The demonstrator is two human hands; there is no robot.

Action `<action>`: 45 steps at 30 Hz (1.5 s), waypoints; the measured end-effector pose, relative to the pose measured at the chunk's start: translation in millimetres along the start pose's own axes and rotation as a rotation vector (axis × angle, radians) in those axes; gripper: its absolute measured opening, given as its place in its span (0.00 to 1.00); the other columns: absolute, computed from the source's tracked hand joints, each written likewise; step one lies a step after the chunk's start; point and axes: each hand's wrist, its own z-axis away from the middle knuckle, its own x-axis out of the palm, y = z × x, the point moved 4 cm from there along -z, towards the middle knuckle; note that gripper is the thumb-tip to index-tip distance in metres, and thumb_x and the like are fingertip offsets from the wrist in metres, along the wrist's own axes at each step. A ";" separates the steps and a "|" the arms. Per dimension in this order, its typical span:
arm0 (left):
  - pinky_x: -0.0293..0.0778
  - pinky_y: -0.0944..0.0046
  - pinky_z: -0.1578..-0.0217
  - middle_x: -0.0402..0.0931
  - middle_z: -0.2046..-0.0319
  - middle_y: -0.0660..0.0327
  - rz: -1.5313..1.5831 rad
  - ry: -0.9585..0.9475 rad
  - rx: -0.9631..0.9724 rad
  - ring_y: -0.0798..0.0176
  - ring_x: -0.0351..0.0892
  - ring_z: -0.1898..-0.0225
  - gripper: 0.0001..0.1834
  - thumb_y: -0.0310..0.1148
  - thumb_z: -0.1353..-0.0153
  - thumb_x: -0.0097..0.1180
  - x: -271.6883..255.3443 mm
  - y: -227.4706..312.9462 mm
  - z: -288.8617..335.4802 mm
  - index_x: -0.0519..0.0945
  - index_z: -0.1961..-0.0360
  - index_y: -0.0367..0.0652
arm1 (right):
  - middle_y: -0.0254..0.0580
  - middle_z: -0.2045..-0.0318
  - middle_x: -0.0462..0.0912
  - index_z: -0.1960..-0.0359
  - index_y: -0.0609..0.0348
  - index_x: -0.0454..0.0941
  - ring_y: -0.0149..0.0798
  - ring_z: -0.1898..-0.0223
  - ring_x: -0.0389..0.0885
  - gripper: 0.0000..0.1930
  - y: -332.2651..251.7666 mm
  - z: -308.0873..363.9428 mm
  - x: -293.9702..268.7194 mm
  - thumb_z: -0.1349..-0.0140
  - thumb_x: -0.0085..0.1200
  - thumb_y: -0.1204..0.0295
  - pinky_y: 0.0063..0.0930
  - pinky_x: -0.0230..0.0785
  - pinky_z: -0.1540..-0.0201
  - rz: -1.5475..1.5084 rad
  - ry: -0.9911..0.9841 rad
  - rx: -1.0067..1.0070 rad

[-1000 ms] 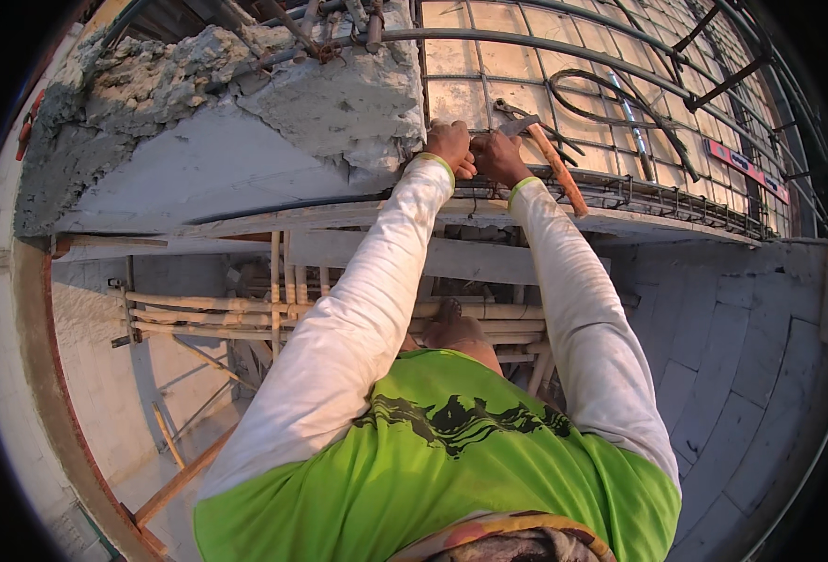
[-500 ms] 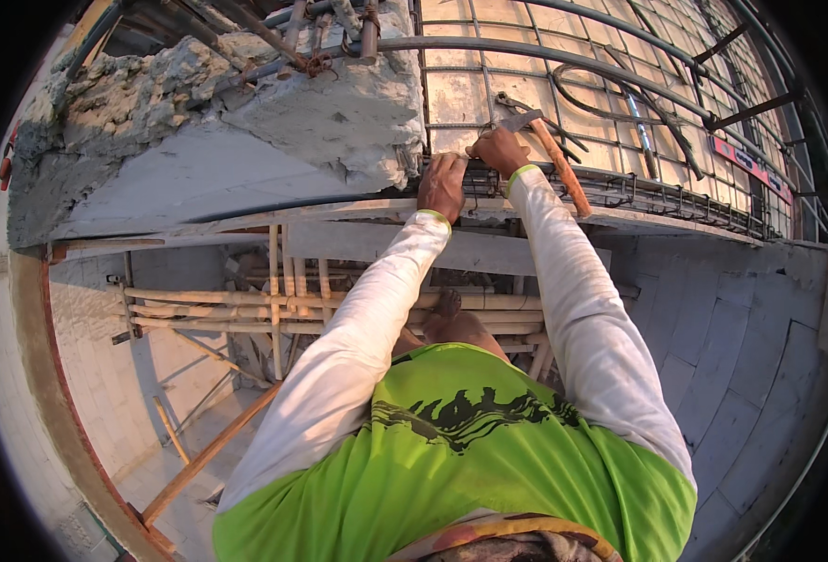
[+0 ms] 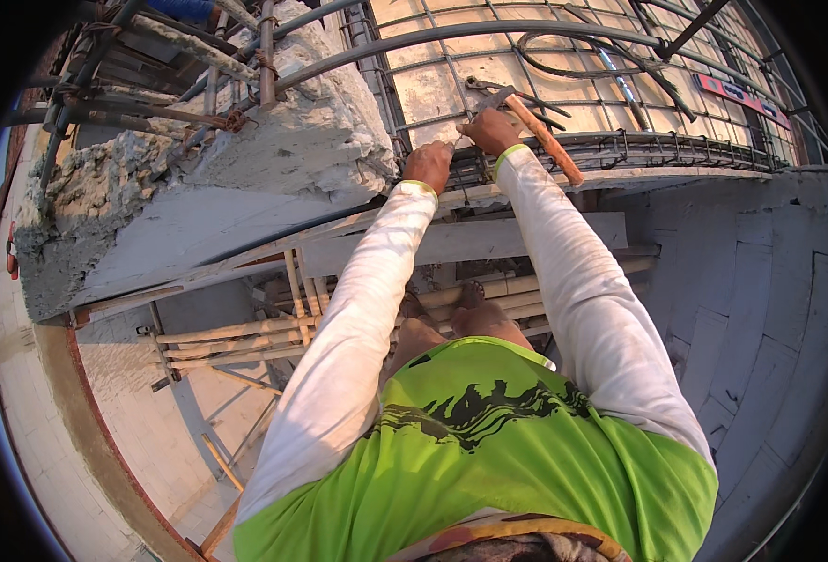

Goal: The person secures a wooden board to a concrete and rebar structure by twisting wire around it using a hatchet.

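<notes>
Over the edge of a rebar mesh (image 3: 421, 81), beside a rough concrete beam, my two hands work close together. My left hand (image 3: 429, 167) is closed, with its fingertips at one end of a short thin wire (image 3: 458, 141). The fingers of my right hand (image 3: 492, 131) pinch the other end, a little farther out. A hammer (image 3: 547, 142) with an orange-brown wooden handle lies just right of my right hand, its head partly behind the hand. Pincers (image 3: 530, 99) with dark handles lie on the mesh behind it.
A rough concrete beam (image 3: 283, 159) with projecting bars is at left. Curved steel bars (image 3: 489, 27) cross above the mesh. A black hose loop (image 3: 536, 62), a blue marker-like rod (image 3: 620, 75) and a red level (image 3: 740, 96) lie right. Bamboo poles (image 3: 236, 330) support my feet above a deep drop.
My view has turned and shifted, so the beam and mesh sit differently in it. My hands stay at the mesh edge, slightly farther apart, and the thin wire between them now shows.
</notes>
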 end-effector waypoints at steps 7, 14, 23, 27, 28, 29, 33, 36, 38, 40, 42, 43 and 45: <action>0.80 0.51 0.63 0.81 0.65 0.51 -0.206 -0.124 0.079 0.47 0.83 0.62 0.11 0.29 0.36 0.48 -9.3 3.9 -2.8 0.82 0.59 0.42 | 0.53 0.67 0.83 0.66 0.62 0.84 0.55 0.61 0.81 0.08 -9.9 53.0 -32.0 0.46 0.55 0.75 0.43 0.72 0.55 -0.210 0.490 -0.551; 0.79 0.51 0.61 0.81 0.67 0.50 -0.132 -0.088 0.071 0.46 0.83 0.64 0.10 0.28 0.39 0.48 -17.2 -3.2 -1.0 0.83 0.66 0.42 | 0.53 0.65 0.84 0.67 0.58 0.84 0.53 0.61 0.83 0.10 -23.0 32.0 -0.6 0.46 0.50 0.73 0.51 0.72 0.58 0.114 -0.030 -0.681; 0.75 0.48 0.55 0.80 0.61 0.45 0.068 -0.175 -0.012 0.40 0.80 0.58 0.13 0.21 0.46 0.49 -15.5 7.5 -15.0 0.83 0.63 0.41 | 0.51 0.57 0.82 0.51 0.54 0.73 0.55 0.51 0.78 0.14 -0.1 -5.0 12.1 0.36 0.44 0.66 0.51 0.61 0.46 0.013 -0.134 -0.602; 0.76 0.48 0.54 0.80 0.63 0.41 0.040 -0.201 -0.014 0.39 0.80 0.56 0.13 0.21 0.44 0.50 -11.5 2.3 -13.9 0.83 0.60 0.40 | 0.47 0.63 0.84 0.57 0.56 0.77 0.53 0.56 0.81 0.11 -11.6 5.1 -28.9 0.38 0.46 0.68 0.46 0.66 0.49 0.090 0.120 -0.572; 0.76 0.48 0.54 0.79 0.63 0.40 0.023 -0.216 -0.033 0.39 0.80 0.56 0.14 0.21 0.45 0.49 -10.9 0.6 -13.6 0.83 0.60 0.39 | 0.44 0.65 0.84 0.61 0.57 0.79 0.51 0.61 0.82 0.10 -13.7 9.0 -43.0 0.40 0.48 0.70 0.43 0.70 0.53 -0.016 0.276 -0.531; 0.75 0.49 0.52 0.79 0.61 0.40 0.022 -0.271 -0.092 0.39 0.80 0.55 0.13 0.20 0.46 0.50 -6.2 1.4 -20.8 0.83 0.61 0.38 | 0.44 0.66 0.85 0.62 0.58 0.79 0.50 0.63 0.83 0.09 -5.8 12.7 -54.8 0.40 0.48 0.71 0.42 0.71 0.56 -0.155 0.344 -0.483; 0.71 0.49 0.49 0.79 0.57 0.42 0.020 -0.306 -0.057 0.40 0.77 0.51 0.17 0.23 0.48 0.49 -2.3 4.7 -25.6 0.82 0.57 0.41 | 0.46 0.69 0.85 0.62 0.60 0.79 0.49 0.66 0.83 0.09 5.2 66.1 -57.2 0.39 0.48 0.73 0.38 0.74 0.60 -0.546 0.500 -0.363; 0.73 0.48 0.52 0.79 0.62 0.40 0.097 -0.319 -0.027 0.38 0.78 0.55 0.11 0.20 0.50 0.52 -1.8 7.4 -31.1 0.81 0.65 0.37 | 0.50 0.68 0.84 0.61 0.61 0.79 0.50 0.65 0.83 0.09 14.3 104.5 -27.5 0.39 0.47 0.74 0.39 0.74 0.58 -0.639 0.426 -0.163; 0.72 0.49 0.52 0.79 0.61 0.41 0.088 -0.321 0.008 0.39 0.78 0.54 0.14 0.23 0.50 0.51 -7.3 8.1 -29.7 0.82 0.61 0.41 | 0.53 0.66 0.83 0.60 0.59 0.79 0.54 0.61 0.82 0.10 14.6 123.5 -2.0 0.40 0.48 0.72 0.43 0.72 0.54 -0.671 0.390 -0.044; 0.72 0.50 0.50 0.79 0.59 0.42 0.062 -0.386 -0.026 0.40 0.78 0.53 0.18 0.25 0.49 0.50 -6.1 4.5 -26.3 0.83 0.56 0.44 | 0.55 0.64 0.83 0.60 0.59 0.79 0.56 0.58 0.81 0.10 12.0 139.8 16.0 0.41 0.49 0.72 0.45 0.71 0.52 -0.689 0.374 -0.004; 0.72 0.51 0.51 0.80 0.61 0.41 0.043 -0.398 -0.019 0.39 0.78 0.54 0.18 0.26 0.50 0.51 -2.9 2.8 -28.7 0.83 0.57 0.42 | 0.55 0.63 0.82 0.60 0.60 0.78 0.55 0.57 0.80 0.09 6.8 151.6 23.8 0.41 0.49 0.73 0.45 0.70 0.52 -0.696 0.398 -0.053; 0.72 0.51 0.51 0.80 0.62 0.40 0.045 -0.402 -0.007 0.39 0.78 0.55 0.18 0.26 0.50 0.51 -0.8 2.1 -29.4 0.83 0.57 0.42 | 0.55 0.60 0.81 0.61 0.61 0.77 0.55 0.55 0.79 0.09 6.8 153.7 26.6 0.42 0.48 0.75 0.45 0.69 0.50 -0.729 0.406 -0.056; 0.74 0.50 0.53 0.80 0.64 0.41 0.000 -0.407 0.026 0.41 0.80 0.56 0.15 0.26 0.50 0.53 -2.1 9.3 -33.1 0.83 0.60 0.40 | 0.54 0.60 0.81 0.61 0.61 0.77 0.55 0.53 0.78 0.09 10.5 154.5 36.5 0.43 0.48 0.77 0.44 0.69 0.49 -0.746 0.511 -0.134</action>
